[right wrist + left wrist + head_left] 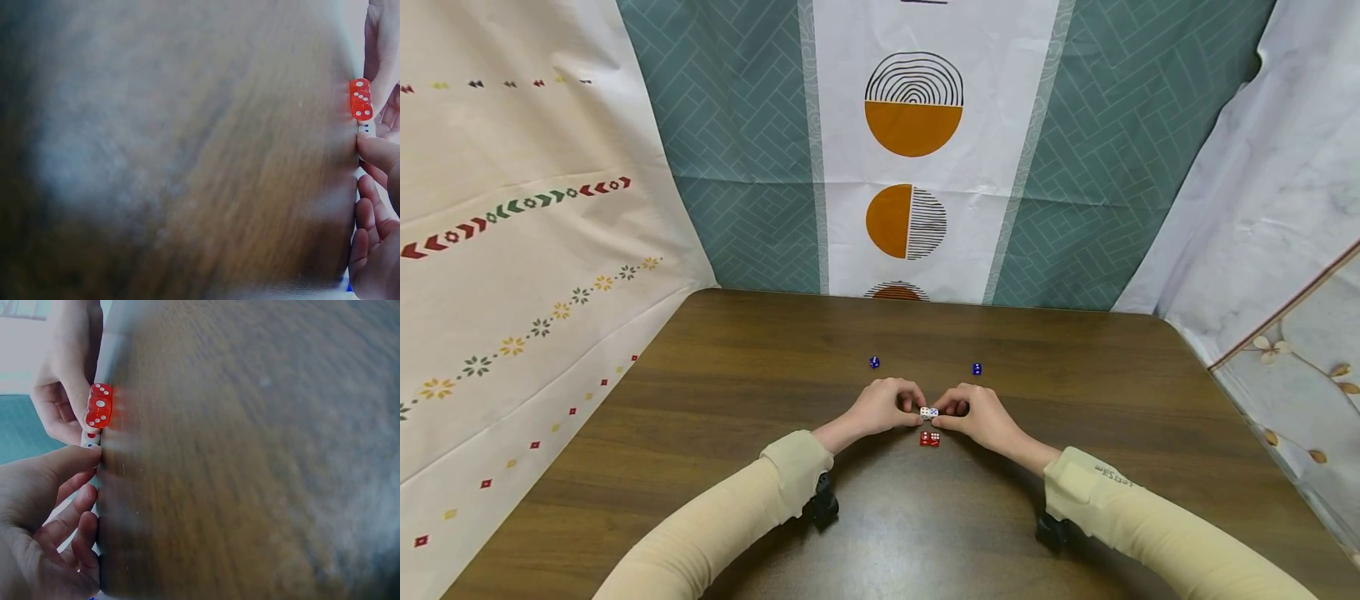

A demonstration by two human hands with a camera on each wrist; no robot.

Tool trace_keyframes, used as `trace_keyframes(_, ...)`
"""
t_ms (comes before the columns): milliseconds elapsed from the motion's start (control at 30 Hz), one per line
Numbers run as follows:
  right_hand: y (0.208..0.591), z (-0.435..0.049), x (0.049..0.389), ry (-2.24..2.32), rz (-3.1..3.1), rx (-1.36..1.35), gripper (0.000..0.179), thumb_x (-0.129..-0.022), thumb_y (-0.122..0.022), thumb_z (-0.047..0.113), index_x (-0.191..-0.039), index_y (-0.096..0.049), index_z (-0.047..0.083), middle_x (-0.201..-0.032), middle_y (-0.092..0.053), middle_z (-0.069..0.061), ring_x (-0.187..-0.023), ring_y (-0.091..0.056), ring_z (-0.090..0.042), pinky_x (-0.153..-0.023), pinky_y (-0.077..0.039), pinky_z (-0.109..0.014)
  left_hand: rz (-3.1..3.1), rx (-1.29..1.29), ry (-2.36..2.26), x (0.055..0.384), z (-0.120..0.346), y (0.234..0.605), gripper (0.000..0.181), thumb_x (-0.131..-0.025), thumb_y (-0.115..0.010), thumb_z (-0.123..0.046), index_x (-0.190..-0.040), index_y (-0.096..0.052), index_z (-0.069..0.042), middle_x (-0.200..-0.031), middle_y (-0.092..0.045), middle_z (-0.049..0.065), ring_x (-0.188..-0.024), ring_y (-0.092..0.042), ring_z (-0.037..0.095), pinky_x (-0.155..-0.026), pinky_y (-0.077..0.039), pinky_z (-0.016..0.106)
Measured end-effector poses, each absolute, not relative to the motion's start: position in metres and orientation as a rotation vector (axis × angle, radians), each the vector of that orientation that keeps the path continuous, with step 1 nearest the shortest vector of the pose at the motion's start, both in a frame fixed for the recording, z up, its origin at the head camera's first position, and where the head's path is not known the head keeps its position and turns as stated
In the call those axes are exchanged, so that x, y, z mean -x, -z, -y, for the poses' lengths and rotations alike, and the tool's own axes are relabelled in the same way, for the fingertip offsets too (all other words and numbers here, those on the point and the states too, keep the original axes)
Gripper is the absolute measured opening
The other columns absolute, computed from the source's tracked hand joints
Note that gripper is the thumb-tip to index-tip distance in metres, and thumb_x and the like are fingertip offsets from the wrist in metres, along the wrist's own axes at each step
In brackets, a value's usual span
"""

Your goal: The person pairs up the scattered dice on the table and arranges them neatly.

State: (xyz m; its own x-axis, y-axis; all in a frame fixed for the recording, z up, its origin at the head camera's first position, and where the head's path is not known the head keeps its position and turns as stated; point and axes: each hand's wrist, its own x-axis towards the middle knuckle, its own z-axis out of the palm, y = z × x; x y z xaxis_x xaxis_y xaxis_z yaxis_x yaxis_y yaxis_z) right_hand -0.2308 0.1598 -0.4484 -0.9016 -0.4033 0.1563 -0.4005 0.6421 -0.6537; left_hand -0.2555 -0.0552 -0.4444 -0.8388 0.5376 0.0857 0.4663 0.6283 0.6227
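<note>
Two white dice (pixel 928 412) sit side by side on the table. My left hand (pixel 887 406) pinches the left one between thumb and fingers, and my right hand (pixel 977 414) pinches the right one from the other side. In the left wrist view, the thumb covers part of a white die (pixel 91 437). Just on the near side of them, two red dice (pixel 929 439) with white pips stand against each other, untouched by my fingers. Those red dice (pixel 360 99) show in front of the white pair in the right wrist view.
Beyond the hands lie two blue dice, one farther left (pixel 874 362) and one farther right (pixel 977 368). The brown wooden table (pixel 737 367) meets a patterned curtain (pixel 752 208) at its back edge. More cloth hangs along the left and right sides.
</note>
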Motion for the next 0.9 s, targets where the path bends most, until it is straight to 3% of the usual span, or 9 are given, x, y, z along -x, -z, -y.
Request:
trace_keyframes(433, 0.448, -0.16, 0.232, 1.122, -2.847, 0.703, 0.011, -0.083, -0.08, 0.025, -0.093, -0.077, 0.021, -0.08, -0.063, 0.005, -0.073, -0.053, -0.008, -0.066, -0.045, -0.022, -2.699, -0.892, -0.98, 0.258, 0.058, 0.44, 0.015, -0.083, -0.08, -0.02, -0.095, -0.072, -0.015, -0.074, -0.059, -0.002, -0.063, -0.046, 0.006, -0.061, -0.036, 0.02)
trace_keyframes(900, 0.448, -0.158, 0.232, 1.115, -2.856, 0.686, 0.013, -0.081, -0.082, 0.024, -0.092, -0.077, 0.02, -0.079, -0.063, 0.005, -0.072, -0.053, -0.008, -0.065, -0.044, -0.021, -2.452, -0.996, -1.048, 0.278, 0.087, 0.428, 0.022, -0.09, -0.072, -0.015, -0.111, -0.07, -0.011, -0.091, -0.069, 0.001, -0.074, -0.059, 0.007, -0.069, -0.048, 0.021)
